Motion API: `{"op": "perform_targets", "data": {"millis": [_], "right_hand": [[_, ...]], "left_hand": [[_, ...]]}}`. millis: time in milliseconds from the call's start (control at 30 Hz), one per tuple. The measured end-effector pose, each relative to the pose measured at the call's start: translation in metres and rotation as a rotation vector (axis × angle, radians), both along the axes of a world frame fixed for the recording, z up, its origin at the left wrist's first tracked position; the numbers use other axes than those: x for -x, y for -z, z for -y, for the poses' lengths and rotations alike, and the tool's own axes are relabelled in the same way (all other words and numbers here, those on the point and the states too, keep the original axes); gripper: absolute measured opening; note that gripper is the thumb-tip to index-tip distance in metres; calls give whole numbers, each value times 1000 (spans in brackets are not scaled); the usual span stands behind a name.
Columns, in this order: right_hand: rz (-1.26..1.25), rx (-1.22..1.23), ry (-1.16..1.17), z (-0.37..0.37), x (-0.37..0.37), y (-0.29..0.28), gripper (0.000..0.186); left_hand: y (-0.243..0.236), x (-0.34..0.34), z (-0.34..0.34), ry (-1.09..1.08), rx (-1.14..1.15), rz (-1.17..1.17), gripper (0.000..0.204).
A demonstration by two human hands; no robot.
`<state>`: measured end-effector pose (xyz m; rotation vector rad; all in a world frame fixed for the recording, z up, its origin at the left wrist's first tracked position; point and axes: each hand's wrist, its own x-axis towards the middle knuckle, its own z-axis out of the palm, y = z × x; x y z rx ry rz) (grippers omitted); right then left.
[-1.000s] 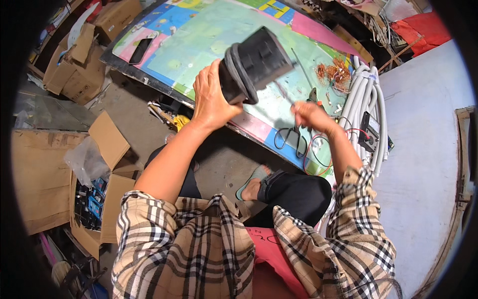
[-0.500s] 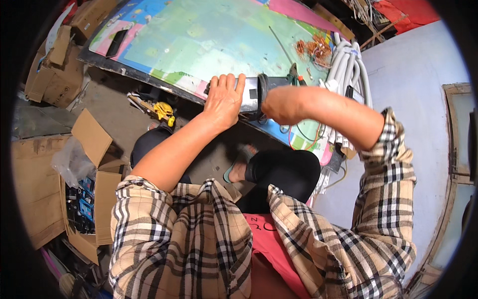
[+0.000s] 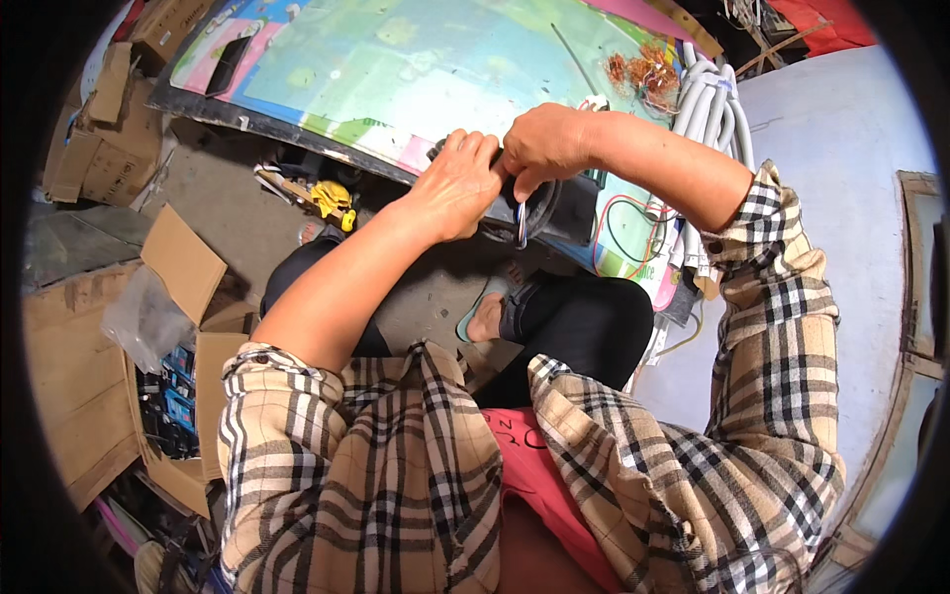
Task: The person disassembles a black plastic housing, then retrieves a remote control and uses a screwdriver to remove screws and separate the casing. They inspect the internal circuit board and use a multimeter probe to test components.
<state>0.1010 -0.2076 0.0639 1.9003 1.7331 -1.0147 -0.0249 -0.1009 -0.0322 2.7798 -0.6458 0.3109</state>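
A flat dark device (image 3: 571, 212) lies at the near edge of the table, tilted over it. My left hand (image 3: 460, 188) is closed over its left end, knuckles up. Close beside it, my right hand (image 3: 549, 148) is closed in a fist, thumb pointing down, at the top of a looped black cable (image 3: 546, 210). Below that thumb hangs a thin white and blue strip (image 3: 522, 226), too small to name. What lies between both hands' fingertips is hidden.
Copper wire scraps (image 3: 643, 74) and a bundle of pale tubes (image 3: 708, 104) lie on the table's right side. Thin red wire (image 3: 606, 213) curls near its front. A black rectangular object (image 3: 229, 65) sits far left. An open cardboard box (image 3: 213, 396) stands at lower left.
My right hand has moved up and left, next to my left hand, its thumb now pointing down. My left hand's fingers have curled. The device's silver part is now covered; its dark end shows.
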Motion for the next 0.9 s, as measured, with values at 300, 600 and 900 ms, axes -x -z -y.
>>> {"op": "perform_targets", "data": {"millis": [300,600,900], "right_hand": [[374,-141,-103,-17,-12,21,22],[366,-235,-171,-10,-12,32,23],[374,-355,316,103,0,-52,25]], "left_hand": [[36,-13,27,-565,65,-213,64],[52,-15,38,-671,63,-292,68],[13,-30,-34,-734,618,-658,90]]}}
